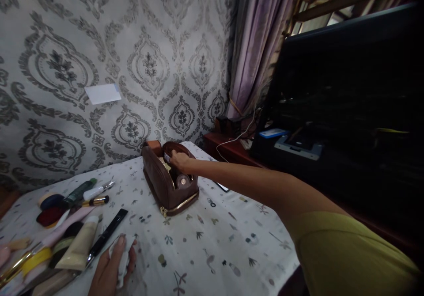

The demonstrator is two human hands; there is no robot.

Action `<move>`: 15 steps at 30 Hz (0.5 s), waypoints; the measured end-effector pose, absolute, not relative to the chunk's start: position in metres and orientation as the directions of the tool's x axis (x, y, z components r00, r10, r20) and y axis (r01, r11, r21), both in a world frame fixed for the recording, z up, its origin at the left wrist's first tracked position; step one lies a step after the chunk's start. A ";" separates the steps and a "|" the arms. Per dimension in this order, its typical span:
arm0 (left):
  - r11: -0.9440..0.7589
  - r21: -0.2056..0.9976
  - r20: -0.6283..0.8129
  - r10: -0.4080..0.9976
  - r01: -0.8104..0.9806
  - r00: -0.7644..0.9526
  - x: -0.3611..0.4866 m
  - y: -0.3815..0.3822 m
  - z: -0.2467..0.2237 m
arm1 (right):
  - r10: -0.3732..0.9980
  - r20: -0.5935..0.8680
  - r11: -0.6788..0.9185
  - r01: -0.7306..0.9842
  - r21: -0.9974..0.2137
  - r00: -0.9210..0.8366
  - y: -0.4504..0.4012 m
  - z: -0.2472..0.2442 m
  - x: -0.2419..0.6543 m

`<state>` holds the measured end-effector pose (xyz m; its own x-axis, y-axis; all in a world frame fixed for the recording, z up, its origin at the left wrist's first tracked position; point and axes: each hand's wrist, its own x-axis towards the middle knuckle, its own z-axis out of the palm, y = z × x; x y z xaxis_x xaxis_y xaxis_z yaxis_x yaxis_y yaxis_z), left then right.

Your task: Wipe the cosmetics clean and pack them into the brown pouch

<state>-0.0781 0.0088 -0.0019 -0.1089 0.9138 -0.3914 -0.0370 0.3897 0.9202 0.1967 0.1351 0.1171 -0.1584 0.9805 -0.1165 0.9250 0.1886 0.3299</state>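
A brown zippered cosmetic bag point(159, 183) stands unzipped near the wall side of the table, with its gold zipper pull at the front corner. My right hand point(180, 161) reaches into its opening, fingers bent; what they hold, if anything, is hard to make out. A round item point(183, 181) shows inside the bag, near the front. Close to the bottom edge, my left hand point(111, 265) is closed around a crumpled white wipe or tissue point(123, 263). Just beside it lie a black slim tube point(109, 232) and a beige squeeze tube point(81, 245).
Several cosmetics lie at the left, among them a dark green tube point(77, 193), a white tube point(98, 191) and a yellow-banded item point(37, 260). A phone point(223, 187) lies partly behind my right arm. A large dark screen point(338, 92) stands at right.
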 end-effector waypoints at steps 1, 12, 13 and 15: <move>0.427 0.904 -0.428 0.901 -0.029 -0.077 -0.079 0.009 -0.001 | 0.981 -0.112 0.190 0.925 0.330 -0.161 0.135 0.116 0.197; 0.398 0.917 -0.394 0.912 0.010 -0.113 -0.072 0.001 0.011 | 0.967 -0.133 0.249 0.922 0.296 -0.218 0.134 0.114 0.204; 0.424 0.906 -0.422 0.900 -0.006 -0.114 -0.073 0.002 0.010 | 0.967 -0.131 0.250 0.923 0.293 -0.220 0.134 0.113 0.204; 0.445 0.895 -0.446 0.889 -0.030 -0.100 -0.074 0.003 0.008 | 0.967 -0.125 0.248 0.924 0.291 -0.221 0.135 0.112 0.204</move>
